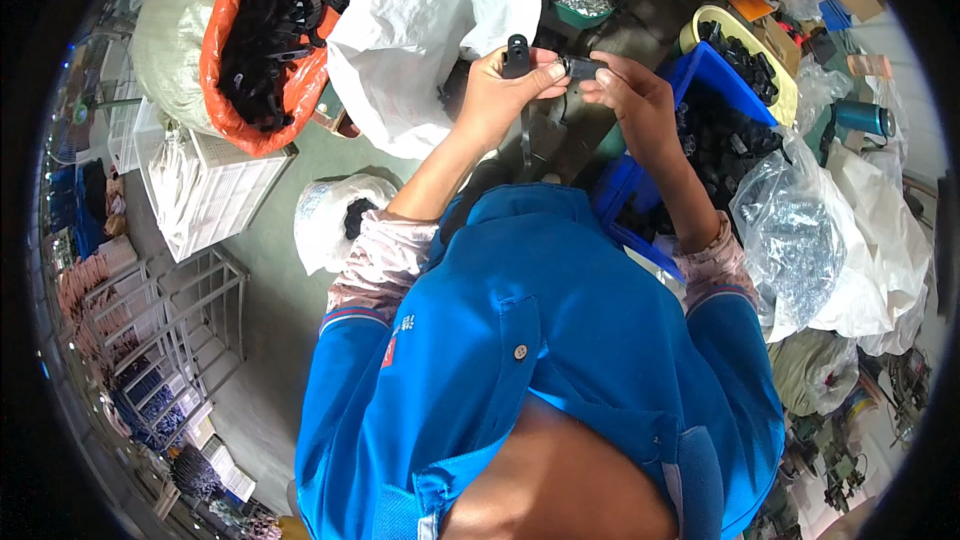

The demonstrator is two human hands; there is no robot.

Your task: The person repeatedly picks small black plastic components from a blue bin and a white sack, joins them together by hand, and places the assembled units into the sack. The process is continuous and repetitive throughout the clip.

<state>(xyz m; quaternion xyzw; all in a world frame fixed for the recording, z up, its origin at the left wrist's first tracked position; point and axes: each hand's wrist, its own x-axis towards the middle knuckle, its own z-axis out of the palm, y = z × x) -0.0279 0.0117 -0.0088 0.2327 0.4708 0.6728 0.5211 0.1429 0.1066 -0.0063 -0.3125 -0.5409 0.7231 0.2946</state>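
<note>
My left hand [490,95] is closed around a black plastic piece [516,57], whose rounded end with a small hole sticks up above the fingers. Between both hands lies a flat black part [584,67]. The thumb and fingertips of my right hand [640,100] pinch its right end, and my left thumb is at its left end. Whether the two black pieces are joined is hidden by my left fingers. Just left of my hands stands a white woven sack [385,50], open at the top, with some dark content low inside.
An orange-lined sack [212,60] full of black parts stands far left. On the right are a blue bin [727,80] and a yellow tub [690,37], both holding black parts. A green bowl [580,17] of metal bits, a white crate [225,185] and a metal rack [215,315] surround me.
</note>
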